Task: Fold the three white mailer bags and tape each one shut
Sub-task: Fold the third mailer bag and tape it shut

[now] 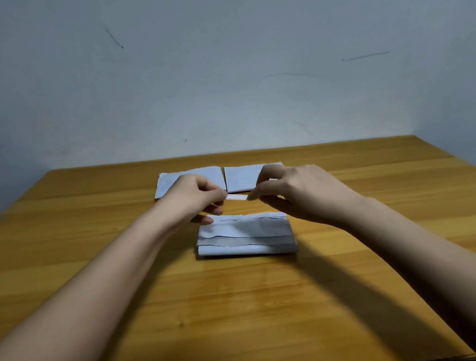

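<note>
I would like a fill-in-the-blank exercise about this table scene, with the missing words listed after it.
1. The number of white mailer bags on the wooden table is ____.
2. The left hand and right hand pinch a short white strip by its two ____.
3. The strip is held above the ____ bag, which is folded.
4. The far left bag and far right bag lie ____ by side.

Missing words: three; ends; nearest; side

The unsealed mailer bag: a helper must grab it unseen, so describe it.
On the wooden table, three white bags lie: two flat squares at the far edge, one nearer. Take the nearest mailer bag, just below both hands; unlike the others, its folded layers gape loosely.
</note>
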### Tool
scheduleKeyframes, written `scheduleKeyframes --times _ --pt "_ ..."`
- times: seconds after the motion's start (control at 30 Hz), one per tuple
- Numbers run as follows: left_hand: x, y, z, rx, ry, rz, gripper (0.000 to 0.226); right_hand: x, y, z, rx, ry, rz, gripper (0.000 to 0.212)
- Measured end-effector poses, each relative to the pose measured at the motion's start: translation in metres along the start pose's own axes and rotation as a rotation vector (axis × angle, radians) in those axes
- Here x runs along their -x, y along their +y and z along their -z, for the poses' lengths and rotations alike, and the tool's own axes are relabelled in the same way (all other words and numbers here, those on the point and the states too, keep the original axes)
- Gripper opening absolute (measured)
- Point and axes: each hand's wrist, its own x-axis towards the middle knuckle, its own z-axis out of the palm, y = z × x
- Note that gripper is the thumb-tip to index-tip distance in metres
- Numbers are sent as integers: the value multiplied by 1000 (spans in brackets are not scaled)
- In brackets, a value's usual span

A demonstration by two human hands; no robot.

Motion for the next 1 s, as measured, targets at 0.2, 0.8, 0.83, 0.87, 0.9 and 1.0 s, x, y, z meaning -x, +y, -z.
scheduleKeyframes --times 0.2,0.8,0.83,0.87,0.9,1.0 --pt "5 -16 6 -149 -54 104 8 -21 -21 5 71 -275 20 30" --pt "-4 -53 16 -440 -274 225 22 -31 -36 -39 -53 -474 -11 27" --pt "-4 -54 16 -439 -276 224 22 -30 -36 -39 -57 -477 -14 27" --pt "-4 -54 17 -442 -277 222 22 -30 -36 -38 -61 -482 -16 27" --pt "-5 -55 17 -444 -279 222 21 -31 -36 -38 -65 -489 -18 27" --pt "-5 -54 19 -422 -287 241 14 -32 -35 -36 -76 -511 -25 28"
